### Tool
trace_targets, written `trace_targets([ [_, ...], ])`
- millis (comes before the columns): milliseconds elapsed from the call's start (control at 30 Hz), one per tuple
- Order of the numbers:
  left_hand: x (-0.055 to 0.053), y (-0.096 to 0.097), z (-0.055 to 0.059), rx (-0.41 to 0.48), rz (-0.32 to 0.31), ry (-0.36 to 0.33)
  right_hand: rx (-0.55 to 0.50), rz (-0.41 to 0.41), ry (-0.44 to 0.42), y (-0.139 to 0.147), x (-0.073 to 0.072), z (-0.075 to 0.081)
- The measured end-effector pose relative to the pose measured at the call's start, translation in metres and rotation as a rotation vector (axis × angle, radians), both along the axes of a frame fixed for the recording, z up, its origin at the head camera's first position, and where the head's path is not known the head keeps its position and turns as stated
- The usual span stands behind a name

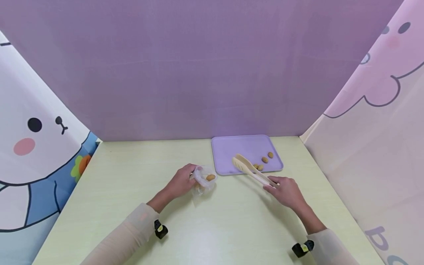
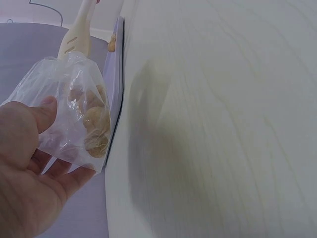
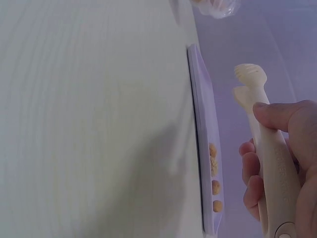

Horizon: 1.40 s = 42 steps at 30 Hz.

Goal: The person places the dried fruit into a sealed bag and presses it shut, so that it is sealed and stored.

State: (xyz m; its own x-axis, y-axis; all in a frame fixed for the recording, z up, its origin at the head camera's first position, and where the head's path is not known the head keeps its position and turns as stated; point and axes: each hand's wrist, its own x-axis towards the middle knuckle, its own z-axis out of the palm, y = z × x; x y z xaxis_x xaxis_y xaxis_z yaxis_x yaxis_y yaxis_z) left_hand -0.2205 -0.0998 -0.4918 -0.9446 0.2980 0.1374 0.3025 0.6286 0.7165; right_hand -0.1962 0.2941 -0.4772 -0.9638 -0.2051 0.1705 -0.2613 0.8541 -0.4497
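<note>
- Translucent plastic bag (image 2: 59,99): clamped between thumb and fingers of the left hand (image 1: 180,182), raised off the table (image 1: 149,158), just outside the tray's front left corner. I judge the hold from one side leaves the mouth unobstructed.
- Bag contents: several brown nuts (image 2: 96,124) are inside; I cannot confirm the count on my feed. The mouth gapes upward, which should stop them spilling.
- Lavender tray (image 1: 232,147): at the table's far edge. I count four loose nuts (image 1: 264,159), two toward its right edge, two by its front edge; the raised rim probably checks rolling.
- Cream tongs (image 3: 270,153): the right hand (image 1: 286,191) is clamped on their arms. Tips slightly apart, nothing between, reaching over the tray's front edge. Their length, I judge, keeps fingers off the nuts.
</note>
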Motion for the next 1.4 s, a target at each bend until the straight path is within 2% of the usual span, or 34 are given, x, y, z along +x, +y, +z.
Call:
trace_targets([
  [467, 0.001, -0.002, 0.001, -0.001, -0.007, 0.004, 0.015, -0.021, -0.035, 0.01, -0.001, 0.0],
  [800, 0.0, -0.004, 0.001, 0.021, -0.009, -0.005, 0.049, -0.055, -0.008, 0.025, -0.003, -0.002],
  [1033, 0.001, -0.003, 0.003, 0.022, -0.01, -0.01, 0.039, -0.089, -0.071, 0.032, -0.003, -0.005],
  [1400, 0.001, -0.002, 0.002, 0.011, -0.007, 0.005, 0.101, -0.093, -0.073, 0.036, -0.006, -0.014],
])
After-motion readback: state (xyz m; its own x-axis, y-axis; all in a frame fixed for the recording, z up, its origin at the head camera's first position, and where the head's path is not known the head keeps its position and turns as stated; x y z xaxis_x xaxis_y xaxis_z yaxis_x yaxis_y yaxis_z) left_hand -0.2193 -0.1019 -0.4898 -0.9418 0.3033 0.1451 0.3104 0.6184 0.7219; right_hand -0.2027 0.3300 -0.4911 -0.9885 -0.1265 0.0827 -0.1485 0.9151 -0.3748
